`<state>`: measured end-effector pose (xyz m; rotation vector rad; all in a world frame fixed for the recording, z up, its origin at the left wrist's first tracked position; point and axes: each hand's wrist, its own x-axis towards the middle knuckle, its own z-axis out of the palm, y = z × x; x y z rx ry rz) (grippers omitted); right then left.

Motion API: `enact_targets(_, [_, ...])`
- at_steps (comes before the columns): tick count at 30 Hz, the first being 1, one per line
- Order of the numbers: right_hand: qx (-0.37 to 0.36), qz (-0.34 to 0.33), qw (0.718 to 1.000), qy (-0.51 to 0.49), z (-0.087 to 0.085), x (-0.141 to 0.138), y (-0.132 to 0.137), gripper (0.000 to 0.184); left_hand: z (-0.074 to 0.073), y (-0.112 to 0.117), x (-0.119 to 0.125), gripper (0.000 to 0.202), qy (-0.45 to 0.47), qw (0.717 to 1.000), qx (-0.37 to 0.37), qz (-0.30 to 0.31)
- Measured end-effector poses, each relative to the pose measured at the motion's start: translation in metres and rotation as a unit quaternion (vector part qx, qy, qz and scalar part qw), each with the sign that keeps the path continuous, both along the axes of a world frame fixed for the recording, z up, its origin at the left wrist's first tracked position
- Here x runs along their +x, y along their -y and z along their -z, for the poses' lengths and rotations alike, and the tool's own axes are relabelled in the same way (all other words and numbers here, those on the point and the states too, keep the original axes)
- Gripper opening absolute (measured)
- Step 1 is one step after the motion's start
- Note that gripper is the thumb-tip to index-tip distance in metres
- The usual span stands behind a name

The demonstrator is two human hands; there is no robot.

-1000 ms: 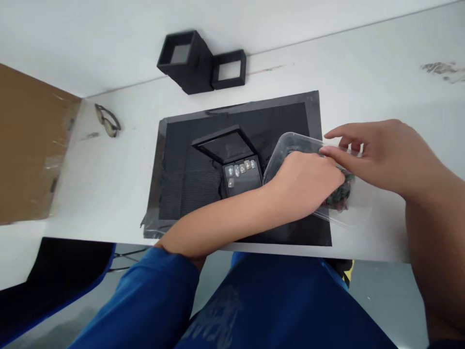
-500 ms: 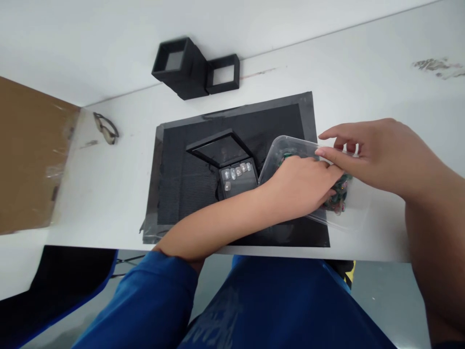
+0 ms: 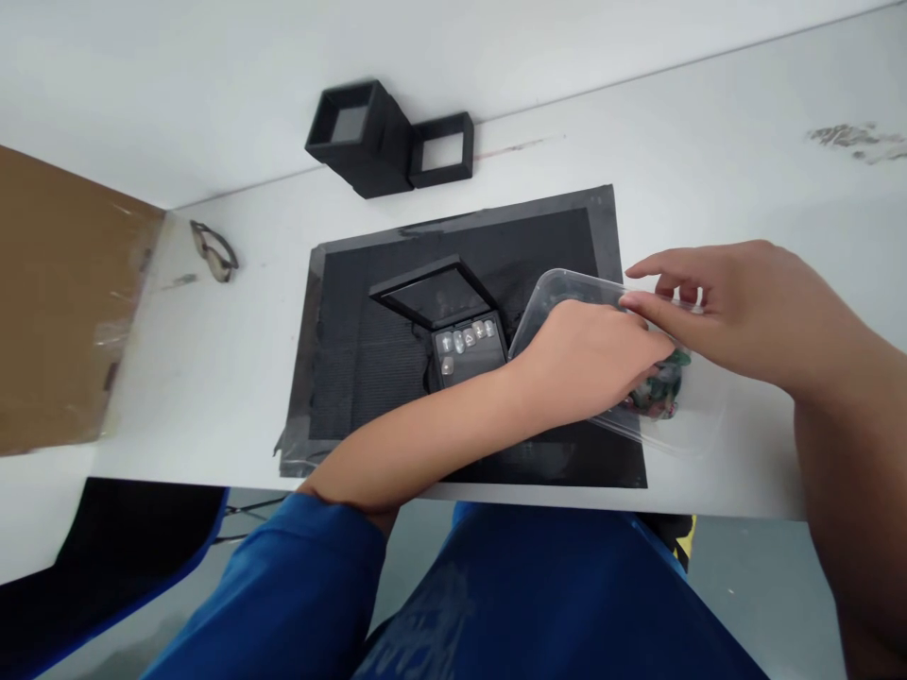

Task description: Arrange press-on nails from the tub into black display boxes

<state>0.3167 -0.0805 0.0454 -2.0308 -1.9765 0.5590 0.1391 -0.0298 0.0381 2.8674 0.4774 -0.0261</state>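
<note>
My left hand (image 3: 591, 364) reaches into a clear plastic container (image 3: 691, 434), its fingertips down among small glossy pieces (image 3: 658, 392) in green and pink. Most of those fingers are hidden, so what they hold does not show. At the container's far right rim, my right hand (image 3: 737, 307) grips the edge between thumb and bent fingers. Left of the container lies a small black case (image 3: 468, 354) with its windowed lid (image 3: 439, 295) raised. Several silvery, nail-shaped pieces (image 3: 468, 337) sit in it, a row along the back and one below. My left forearm covers the case's front.
Under the case is a black ribbed mat (image 3: 368, 368) with taped edges on a white table (image 3: 233, 378). Black open-topped boxes (image 3: 389, 142) stand at the back. Glasses (image 3: 213, 253) lie at the left near a cardboard panel (image 3: 63, 302). A chair (image 3: 142, 548) is at lower left.
My left hand has shifted slightly within the container, and the small pieces around its fingers lie differently. The right hand keeps its grip on the rim. The whole view has moved slightly.
</note>
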Motion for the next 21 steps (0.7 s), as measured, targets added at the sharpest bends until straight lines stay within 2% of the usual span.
enact_targets(4, [-0.007, 0.001, 1.000, -0.004, -0.001, 0.000, 0.000, 0.046, -0.003, 0.001, -0.002, 0.023, 0.041, 0.999, -0.003, -0.009])
enact_targets(7, [-0.012, 0.006, 1.000, -0.021, -0.001, 0.002, 0.000, 0.050, -0.010, 0.003, -0.004, 0.023, 0.115, 0.990, -0.074, -0.031])
enact_targets(10, [-0.011, 0.024, 0.999, -0.046, -0.001, 0.006, 0.000, 0.051, -0.016, 0.003, -0.007, 0.024, 0.175, 0.970, -0.161, -0.054])
enact_targets(15, [-0.012, 0.060, 0.995, -0.074, -0.006, 0.009, 0.001, 0.047, -0.020, 0.004, -0.011, 0.027, 0.204, 0.941, -0.266, -0.037])
enact_targets(18, [-0.011, 0.073, 0.995, -0.072, -0.009, 0.011, 0.002, 0.045, -0.018, 0.005, -0.013, 0.024, 0.213, 0.932, -0.291, -0.034])
enact_targets(21, [-0.008, 0.087, 0.994, -0.070, -0.010, 0.013, 0.003, 0.040, -0.013, 0.003, -0.015, 0.019, 0.239, 0.927, -0.283, -0.053])
